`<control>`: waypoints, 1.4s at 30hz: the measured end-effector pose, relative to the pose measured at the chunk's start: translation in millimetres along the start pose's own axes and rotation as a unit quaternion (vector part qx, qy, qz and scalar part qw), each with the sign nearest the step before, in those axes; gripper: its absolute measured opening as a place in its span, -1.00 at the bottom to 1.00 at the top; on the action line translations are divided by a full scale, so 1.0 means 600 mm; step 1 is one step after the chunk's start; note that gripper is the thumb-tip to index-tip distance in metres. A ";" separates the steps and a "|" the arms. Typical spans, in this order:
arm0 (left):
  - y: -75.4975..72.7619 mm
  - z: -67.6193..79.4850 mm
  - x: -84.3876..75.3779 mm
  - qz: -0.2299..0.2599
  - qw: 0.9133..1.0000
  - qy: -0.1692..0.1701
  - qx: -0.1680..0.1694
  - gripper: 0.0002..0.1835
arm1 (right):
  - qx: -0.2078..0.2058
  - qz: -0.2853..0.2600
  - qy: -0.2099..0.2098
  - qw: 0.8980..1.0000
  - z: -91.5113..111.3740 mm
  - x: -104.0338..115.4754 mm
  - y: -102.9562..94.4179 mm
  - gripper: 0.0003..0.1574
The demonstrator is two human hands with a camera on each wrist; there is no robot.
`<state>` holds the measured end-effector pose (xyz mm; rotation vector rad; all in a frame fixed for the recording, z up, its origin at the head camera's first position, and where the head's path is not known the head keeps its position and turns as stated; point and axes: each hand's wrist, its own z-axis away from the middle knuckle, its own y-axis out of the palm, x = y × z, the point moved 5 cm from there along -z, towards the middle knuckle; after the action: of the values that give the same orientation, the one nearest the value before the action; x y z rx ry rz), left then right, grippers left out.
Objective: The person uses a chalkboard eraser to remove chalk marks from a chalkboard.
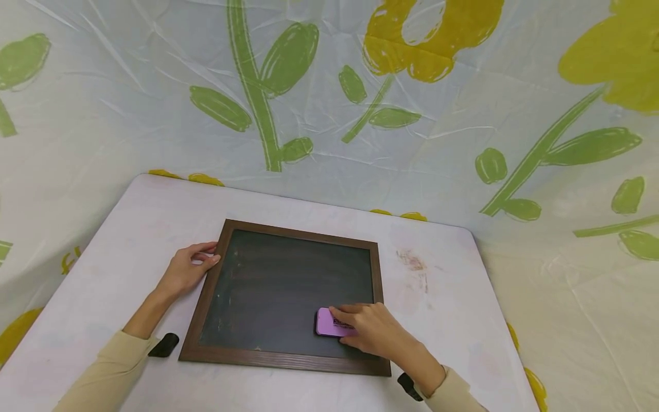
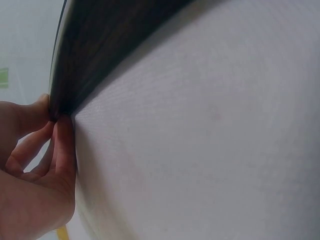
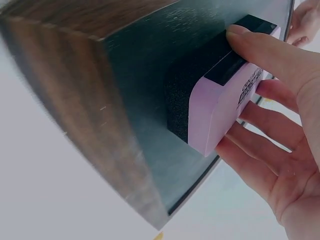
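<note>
A small chalkboard [image 1: 288,286] with a brown wooden frame lies on the table, its dark surface marked by faint chalk traces near the left side. At its left edge, my left hand [image 1: 186,269] pinches the frame [image 2: 95,55] between thumb and fingertips. My right hand [image 1: 378,329] grips a pink eraser [image 1: 329,321] over the lower right part of the board. In the right wrist view, the eraser [image 3: 215,110] has its black felt side against the board, with the thumb on one long side and the fingers along the other.
The white table [image 1: 437,320] has rounded far corners and a reddish-brown smudge [image 1: 412,260] right of the board. Behind and beside it hangs a pale cloth [image 1: 319,154] printed with yellow flowers and green leaves. A black wrist device [image 1: 165,345] sits by the left sleeve.
</note>
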<state>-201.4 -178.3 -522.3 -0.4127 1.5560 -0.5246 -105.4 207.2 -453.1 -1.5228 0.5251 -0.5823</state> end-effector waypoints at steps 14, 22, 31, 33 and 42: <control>0.002 0.007 0.006 -0.002 1.000 -0.001 -0.012 -0.47 | -0.032 -0.040 0.017 0.999 0.028 -0.032 0.000 -0.26; 0.004 0.012 0.004 -0.001 1.000 0.000 -0.020 -0.48 | -0.082 -0.056 0.027 0.995 0.029 -0.060 -0.012 -0.25; 0.012 0.014 -0.001 0.001 1.000 -0.001 -0.021 -0.47 | -0.148 -0.068 0.035 0.986 0.041 -0.102 -0.021 -0.19; 0.012 0.015 -0.001 0.001 1.000 -0.002 -0.022 -0.47 | -0.163 -0.063 0.033 0.984 0.044 -0.110 -0.022 -0.18; 0.017 0.018 -0.005 0.005 1.000 0.001 -0.027 -0.50 | -0.206 -0.068 0.045 0.975 0.059 -0.149 -0.032 -0.14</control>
<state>-190.2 -169.1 -525.4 -0.4454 1.5760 -0.4772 -151.0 292.8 -438.0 -1.9445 0.6433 -0.6800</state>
